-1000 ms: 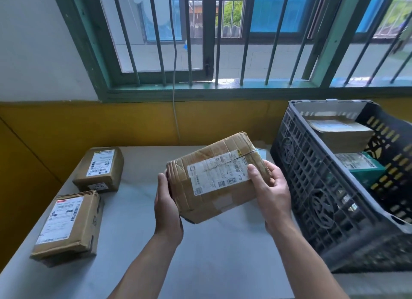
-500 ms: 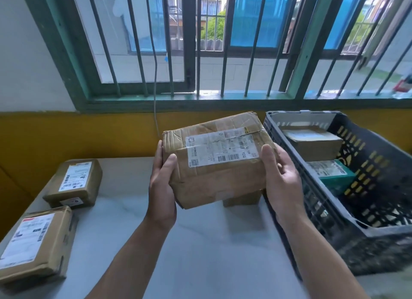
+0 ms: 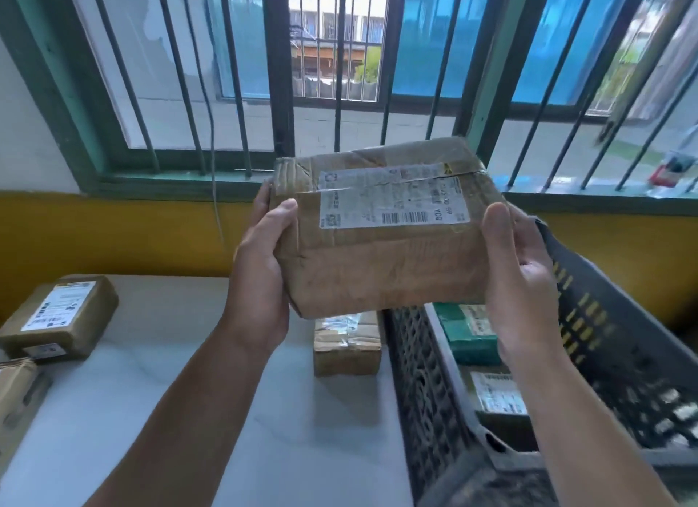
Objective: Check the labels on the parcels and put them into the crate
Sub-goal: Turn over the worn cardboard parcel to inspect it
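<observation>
Both hands, left hand (image 3: 260,268) and right hand (image 3: 517,276), grip the parcel (image 3: 381,234) by its ends, long axis left-right, above the crate (image 3: 426,385) edge. Label (image 3: 393,198) faces the camera, barcode visible, text too blurry. It's higher and closer than half a second ago.

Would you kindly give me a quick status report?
Left hand and right hand grip held parcel, label up, beside crate. Nothing in the way.

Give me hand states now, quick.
Left hand: closed on the left end of the box.
Right hand: closed on the right end of the same box, held above the table.
</observation>
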Tool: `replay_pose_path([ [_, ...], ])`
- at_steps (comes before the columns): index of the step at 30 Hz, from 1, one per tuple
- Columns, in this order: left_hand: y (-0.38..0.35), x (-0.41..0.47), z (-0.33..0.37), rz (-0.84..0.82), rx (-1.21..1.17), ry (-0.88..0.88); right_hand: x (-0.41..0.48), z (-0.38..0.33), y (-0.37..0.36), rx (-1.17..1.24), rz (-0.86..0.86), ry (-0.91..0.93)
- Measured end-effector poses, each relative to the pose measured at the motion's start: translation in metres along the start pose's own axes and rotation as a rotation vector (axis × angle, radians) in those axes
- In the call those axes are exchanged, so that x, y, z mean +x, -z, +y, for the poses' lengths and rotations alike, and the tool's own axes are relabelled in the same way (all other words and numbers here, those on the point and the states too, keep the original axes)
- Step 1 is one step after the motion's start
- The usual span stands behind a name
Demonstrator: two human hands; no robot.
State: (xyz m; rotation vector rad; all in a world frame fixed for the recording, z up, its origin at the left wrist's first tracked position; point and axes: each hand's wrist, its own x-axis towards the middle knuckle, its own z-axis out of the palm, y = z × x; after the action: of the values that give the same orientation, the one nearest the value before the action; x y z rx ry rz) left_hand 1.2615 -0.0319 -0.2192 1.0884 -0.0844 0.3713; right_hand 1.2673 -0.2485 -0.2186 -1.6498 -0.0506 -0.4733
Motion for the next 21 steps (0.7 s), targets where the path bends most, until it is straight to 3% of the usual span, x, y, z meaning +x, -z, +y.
replay_pose_path([
  [13,-0.145,-0.017,-0.068,-0.056,0.005,0.111,0.052,0.016,0.153,-0.053,0.012,-0.094],
  [21,-0.179,-0.030,-0.101,-0.091,0.066,0.249,0.063,0.044,0.203,-0.141,0.021,-0.187],
])
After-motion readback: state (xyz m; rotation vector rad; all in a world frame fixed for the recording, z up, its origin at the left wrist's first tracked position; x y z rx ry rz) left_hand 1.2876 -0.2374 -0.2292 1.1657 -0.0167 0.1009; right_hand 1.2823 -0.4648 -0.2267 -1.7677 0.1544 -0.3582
